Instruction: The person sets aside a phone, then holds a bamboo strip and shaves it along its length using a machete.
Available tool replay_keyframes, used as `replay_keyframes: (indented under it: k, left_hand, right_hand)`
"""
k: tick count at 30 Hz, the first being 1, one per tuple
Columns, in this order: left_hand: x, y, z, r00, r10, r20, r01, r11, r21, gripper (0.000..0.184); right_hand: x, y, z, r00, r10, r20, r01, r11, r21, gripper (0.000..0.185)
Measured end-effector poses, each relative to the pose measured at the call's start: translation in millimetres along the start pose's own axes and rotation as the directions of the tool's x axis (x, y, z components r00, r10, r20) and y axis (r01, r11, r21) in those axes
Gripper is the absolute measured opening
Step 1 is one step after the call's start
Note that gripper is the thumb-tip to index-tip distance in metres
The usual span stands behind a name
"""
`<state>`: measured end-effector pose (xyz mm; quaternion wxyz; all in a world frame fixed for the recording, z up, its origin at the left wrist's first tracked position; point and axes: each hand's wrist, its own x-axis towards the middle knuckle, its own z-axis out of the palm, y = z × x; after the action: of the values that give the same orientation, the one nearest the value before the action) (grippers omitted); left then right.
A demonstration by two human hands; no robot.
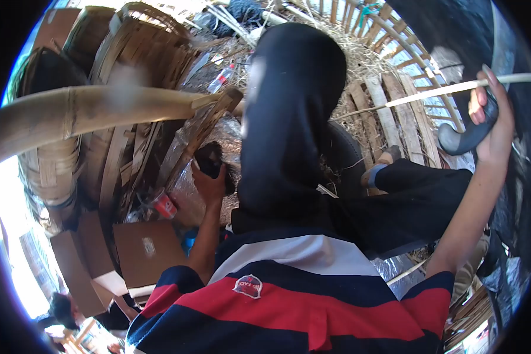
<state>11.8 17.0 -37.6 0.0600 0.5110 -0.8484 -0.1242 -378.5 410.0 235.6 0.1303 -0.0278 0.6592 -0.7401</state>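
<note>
At the right, my right hand (494,133) is closed round a black hooked handle (471,140) with a grey rounded end. A long grey shape (502,38), like a blade, rises above this hand; I cannot tell for sure that it joins the handle. A thin pale bamboo strip (436,92) passes by the fingers of the same hand and points left towards my raised knee. Left of that knee, my left hand (209,184) is closed on a dark object (209,160) whose kind I cannot make out. It is beside a slanted piece of wood (203,133).
A thick bamboo pole (100,109) crosses the left side, before woven bamboo baskets (141,50). Open cardboard boxes (147,251) and a red cup (164,204) lie lower left. Wooden slats (374,103) and a slatted bamboo frame (395,38) stand beyond my legs. Another person (65,310) shows at lower left.
</note>
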Motion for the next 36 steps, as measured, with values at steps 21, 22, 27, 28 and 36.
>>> replay_keyframes:
  k: [21,22,27,28,36]
  left_hand:
    - [7.7,12.7,-49.9,0.966,-0.010,0.259,0.022,0.999,-0.043,0.122]
    - [7.9,13.6,-50.6,0.961,-0.021,0.277,0.029,0.999,-0.025,0.122]
    - [16.4,-2.7,-35.8,0.955,-0.034,0.294,0.034,0.999,0.007,0.124]
    - [22.4,-27.6,-20.3,0.961,0.077,0.266,-0.083,0.997,0.009,0.124]
    - [-8.7,-11.4,-56.8,0.929,-0.077,0.361,0.065,0.997,0.044,0.123]
  right_hand:
    - [3.5,3.3,8.6,0.991,-0.055,-0.120,0.046,0.996,-0.082,0.034]
    - [3.9,4.1,12.3,0.985,-0.059,-0.161,0.047,0.996,-0.076,0.034]
    - [11.2,7.7,-11.9,0.999,-0.037,-0.020,0.034,0.993,-0.113,0.040]
    - [12.0,8.0,-12.2,1.000,-0.011,0.027,0.014,0.994,-0.108,0.040]
    - [7.8,4.2,-2.1,1.000,-0.017,0.005,0.017,0.999,-0.044,0.035]
